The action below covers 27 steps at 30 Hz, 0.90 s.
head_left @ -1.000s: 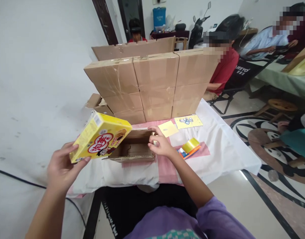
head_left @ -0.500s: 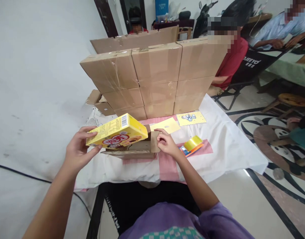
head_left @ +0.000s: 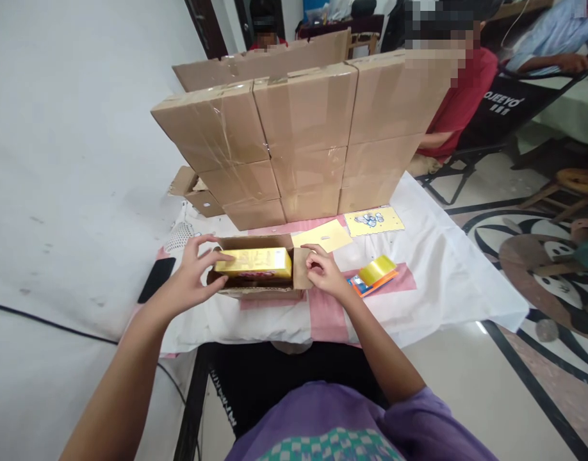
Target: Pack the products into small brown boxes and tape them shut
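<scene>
A yellow snack box (head_left: 255,260) with a white label patch lies inside an open brown cardboard box (head_left: 255,242) on the table. My left hand (head_left: 195,275) grips the snack box's left end, thumb in front and fingers over the top. At the other end, my right hand (head_left: 326,274) has its fingers curled, pinching the side flap (head_left: 301,269) of the cardboard box. The lower part of the snack box is hidden behind the front wall of the cardboard box.
A wall of taped cartons (head_left: 303,121) stands behind. Yellow cards (head_left: 375,221), a roll of yellow tape (head_left: 378,270) on an orange-and-blue item, and a black phone (head_left: 157,280) lie on the white-and-pink cloth (head_left: 448,275). A person in red (head_left: 462,102) sits beyond.
My left hand has moved right and down, bringing the tilted snack box level inside the cardboard box. My right hand stays at the flap. The phone has come into sight.
</scene>
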Tool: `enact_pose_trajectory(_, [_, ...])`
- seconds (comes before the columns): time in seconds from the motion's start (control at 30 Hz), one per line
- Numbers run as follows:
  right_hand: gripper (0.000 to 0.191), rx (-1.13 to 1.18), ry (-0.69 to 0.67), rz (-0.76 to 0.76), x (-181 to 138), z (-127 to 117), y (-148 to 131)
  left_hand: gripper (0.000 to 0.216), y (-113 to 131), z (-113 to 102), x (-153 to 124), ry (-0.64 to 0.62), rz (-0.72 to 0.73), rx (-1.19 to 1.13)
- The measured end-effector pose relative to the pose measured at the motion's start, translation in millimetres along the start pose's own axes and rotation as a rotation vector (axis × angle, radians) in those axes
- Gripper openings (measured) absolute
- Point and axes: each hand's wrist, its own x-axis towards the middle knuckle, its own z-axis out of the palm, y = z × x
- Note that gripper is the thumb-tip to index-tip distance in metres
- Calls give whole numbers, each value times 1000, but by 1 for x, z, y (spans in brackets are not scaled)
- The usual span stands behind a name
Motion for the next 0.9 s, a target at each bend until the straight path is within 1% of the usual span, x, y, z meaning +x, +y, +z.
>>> enact_pose_trajectory(0.07, [17, 0, 3, 0, 0, 0, 2, 35, -3, 3, 0, -55, -32, 133])
enact_pose_trajectory(0.13, [17, -5, 6, 2, -1, 0, 3, 36, -4, 4, -1, -54, -45, 160])
enact_pose_trajectory(0.27, [17, 0, 20, 23, -2, 2, 2, 29, -7, 6, -6, -41, -54, 202])
enact_pose_trajectory(0.37, [16, 19, 43, 43, -2, 3, -2, 26, -13, 8, -11, -20, -107, 237])
enact_pose_trajectory(0.4, [15, 23, 46, 48, -3, 3, -3, 25, -14, 8, -10, -31, -123, 249])
enact_pose_trajectory(0.47, [15, 28, 43, 53, -3, 3, -4, 25, -15, 6, -3, -112, -130, 253])
enact_pose_trajectory(0.5, [15, 31, 42, 51, -3, 3, -5, 26, -13, 5, 5, -188, -123, 237])
enact_pose_trajectory(0.57, [15, 37, 45, 50, -3, 4, -6, 33, -6, 6, 27, -397, -99, 180])
enact_pose_trajectory(0.6, [15, 40, 47, 50, -3, 4, -7, 40, -1, 9, 40, -507, -88, 158])
enact_pose_trajectory(0.63, [15, 41, 51, 51, -2, 4, -7, 48, 5, 14, 53, -601, -81, 155])
enact_pose_trajectory(0.67, [15, 40, 54, 52, -2, 5, -8, 56, 11, 21, 64, -666, -76, 177])
enact_pose_trajectory(0.7, [15, 38, 58, 57, -2, 5, -8, 60, 17, 29, 74, -708, -72, 222])
enact_pose_trajectory(0.77, [15, 37, 69, 75, -3, 7, -8, 55, 27, 45, 85, -744, -53, 333])
enact_pose_trajectory(0.83, [15, 44, 92, 108, -5, 10, -8, 46, 33, 55, 86, -758, -21, 413])
enact_pose_trajectory(0.9, [16, 67, 118, 138, -7, 13, -7, 43, 34, 57, 80, -759, -1, 455])
